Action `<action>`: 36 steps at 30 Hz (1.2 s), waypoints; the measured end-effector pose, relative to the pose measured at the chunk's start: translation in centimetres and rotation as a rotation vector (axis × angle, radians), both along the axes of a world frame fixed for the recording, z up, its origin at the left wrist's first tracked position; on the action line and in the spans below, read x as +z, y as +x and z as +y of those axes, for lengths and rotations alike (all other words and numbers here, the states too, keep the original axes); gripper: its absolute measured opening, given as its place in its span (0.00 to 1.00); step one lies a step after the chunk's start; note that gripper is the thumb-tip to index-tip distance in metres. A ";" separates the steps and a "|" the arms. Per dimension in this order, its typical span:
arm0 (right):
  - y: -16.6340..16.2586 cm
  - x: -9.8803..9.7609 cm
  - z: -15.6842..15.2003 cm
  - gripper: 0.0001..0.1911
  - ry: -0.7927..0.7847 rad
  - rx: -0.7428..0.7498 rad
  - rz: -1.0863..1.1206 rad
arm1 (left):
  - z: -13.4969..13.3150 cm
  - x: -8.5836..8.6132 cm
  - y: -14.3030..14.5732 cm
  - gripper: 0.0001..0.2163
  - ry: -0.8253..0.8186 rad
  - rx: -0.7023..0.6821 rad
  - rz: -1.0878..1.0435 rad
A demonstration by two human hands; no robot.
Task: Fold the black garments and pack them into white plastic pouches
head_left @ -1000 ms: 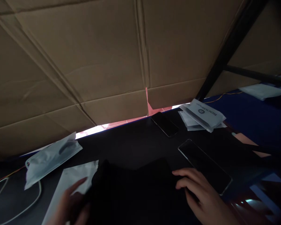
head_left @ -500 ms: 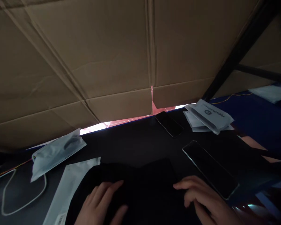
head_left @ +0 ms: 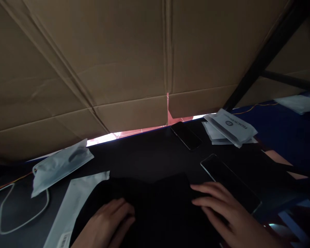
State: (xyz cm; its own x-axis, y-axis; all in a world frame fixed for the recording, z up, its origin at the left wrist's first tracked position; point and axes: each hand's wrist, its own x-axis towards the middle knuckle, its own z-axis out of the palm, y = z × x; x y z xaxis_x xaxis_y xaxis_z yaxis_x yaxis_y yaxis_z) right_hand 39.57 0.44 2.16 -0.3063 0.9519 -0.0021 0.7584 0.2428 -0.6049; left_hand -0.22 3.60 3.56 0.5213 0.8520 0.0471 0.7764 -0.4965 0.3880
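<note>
A very dark black item that looks like cloth [head_left: 160, 206] lies between my hands; its details are lost in shadow. On its left part rests my left hand [head_left: 107, 222], fingers curled together and seemingly gripping the black material. My right hand [head_left: 222, 208] lies at the item's right edge with its fingers stretched out and apart, fingertips touching or just over the edge. Close beyond that hand is a large phone [head_left: 231, 181], partly covered by my fingers. To the left of my left hand, a long pale plastic sleeve [head_left: 72, 203] with a barcode label runs partly under the black item.
Cardboard [head_left: 129, 58] walls off the back. A smaller phone [head_left: 186, 136] and several white printed packets [head_left: 232, 127] sit at the back right. At left lie a frosted pouch [head_left: 63, 165] and a looped white cable [head_left: 23, 230]. A dark metal bar [head_left: 258, 58] slants at right.
My left hand's fingers have closed from an apart pose. My right hand has moved slightly up and its fingers have straightened. The view has shifted a little.
</note>
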 end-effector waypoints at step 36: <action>-6.8 -0.4 13.2 0.25 0.491 -0.202 -0.123 | 1.0 -4.1 3.1 0.38 0.474 0.022 0.306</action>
